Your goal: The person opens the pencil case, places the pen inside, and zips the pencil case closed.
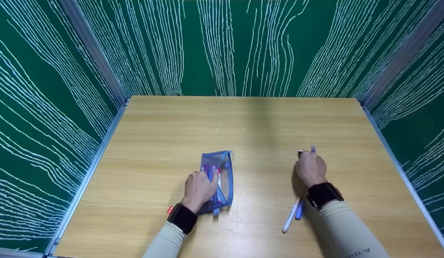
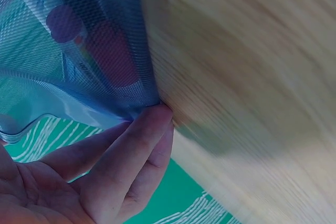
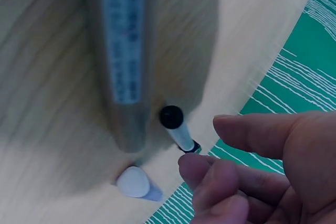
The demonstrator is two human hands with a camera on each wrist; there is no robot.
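Note:
A blue mesh pencil case [image 1: 227, 182] lies on the table with several pens and markers showing through it. My left hand [image 1: 199, 190] grips its left side; in the left wrist view, the fingers pinch the mesh edge. Over on the right, my right hand [image 1: 310, 167] is low over loose pens, thumb and fingers apart. Just past its fingers in the right wrist view are a white pen with a black end [image 3: 181, 132] and a pale-ended pen [image 3: 134, 183]. A white marker [image 1: 290, 218] and a blue pen [image 1: 299, 210] lie by the right wrist.
Green panels with white wavy lines [image 1: 215, 46] stand at the back and both sides of the wooden table [image 1: 164, 125]. Metal rails [image 1: 390, 143] run along its sides. Tiny pale specks [image 1: 220, 123] dot the tabletop beyond the case.

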